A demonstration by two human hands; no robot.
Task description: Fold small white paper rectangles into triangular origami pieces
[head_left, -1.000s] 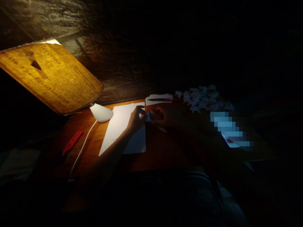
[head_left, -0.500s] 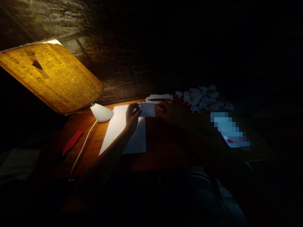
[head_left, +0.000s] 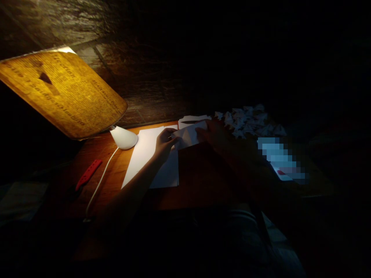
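Observation:
Between my two hands is a small white sheet of paper (head_left: 189, 136), held up and tilted, its right end higher. My left hand (head_left: 165, 143) pinches its left end between thumb and fingers. On the right end, my right hand (head_left: 209, 133) is closed, though its fingers are dim in shadow. Below and left of the held paper lies a stack of larger white sheets (head_left: 145, 154), partly covered by my left forearm. Behind the hands rests a smaller pile of white paper (head_left: 188, 119) with a dark, thin, pointed object across it.
A lamp with a printed yellow shade (head_left: 66, 94) and white base (head_left: 124, 138) lights the left of the wooden table (head_left: 199, 181). Its cord (head_left: 100, 185) runs beside a red-handled tool (head_left: 89, 173). Several folded paper pieces (head_left: 246, 119) and a lit phone (head_left: 281, 160) lie at the right.
The held paper has turned from level to tilted, and more of it shows, with a shadow across it. My right hand has moved slightly to the right.

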